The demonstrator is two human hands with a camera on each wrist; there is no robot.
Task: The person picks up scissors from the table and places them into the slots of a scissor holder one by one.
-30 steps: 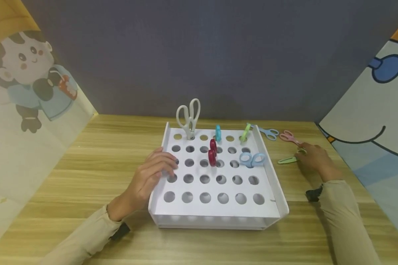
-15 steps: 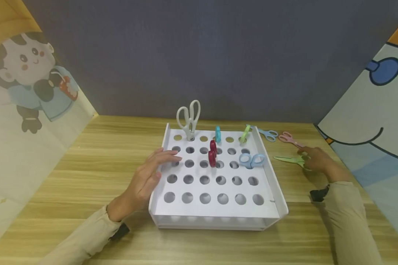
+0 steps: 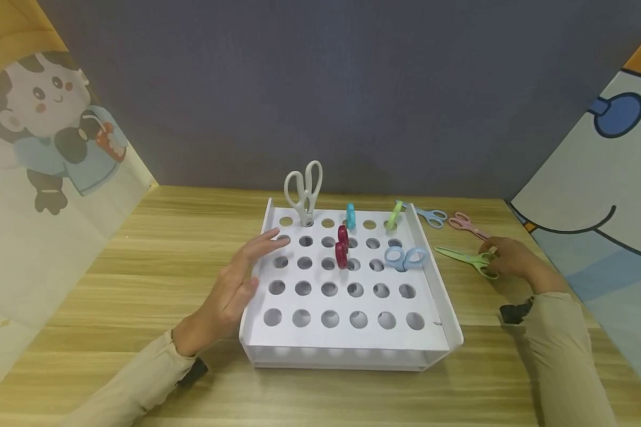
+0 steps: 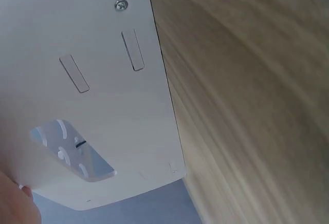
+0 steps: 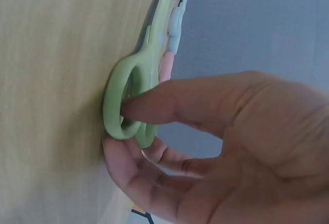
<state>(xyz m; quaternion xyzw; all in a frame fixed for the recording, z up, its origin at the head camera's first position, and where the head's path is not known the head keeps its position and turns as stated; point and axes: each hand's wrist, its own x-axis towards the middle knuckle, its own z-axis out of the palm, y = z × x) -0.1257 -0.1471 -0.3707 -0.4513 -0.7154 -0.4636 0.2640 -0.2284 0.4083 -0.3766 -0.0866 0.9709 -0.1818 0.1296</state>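
On the table right of the white rack, my right hand (image 3: 510, 258) pinches the handle loops of green scissors (image 3: 475, 260). In the right wrist view the thumb (image 5: 154, 103) is at one loop and the other fingers curl beside the handles; the blades point away. My left hand (image 3: 235, 284) rests at the left side of the white rack (image 3: 352, 335), fingers loosely extended over its top edge. In the left wrist view only a bit of that hand shows beside the rack's side wall (image 4: 118, 100).
In the rack's holes stand white scissors (image 3: 305, 193), teal (image 3: 351, 216), light green (image 3: 394, 216), dark red (image 3: 342, 252) and light blue scissors (image 3: 406, 258). Blue scissors (image 3: 432, 217) and pink scissors (image 3: 462, 222) lie on the table behind my right hand. A grey wall (image 3: 320, 95) stands behind.
The green scissors have turned and shifted left, showing more of their blades, with my right hand at their handles. My left fingers have lifted and straightened over the rack edge.
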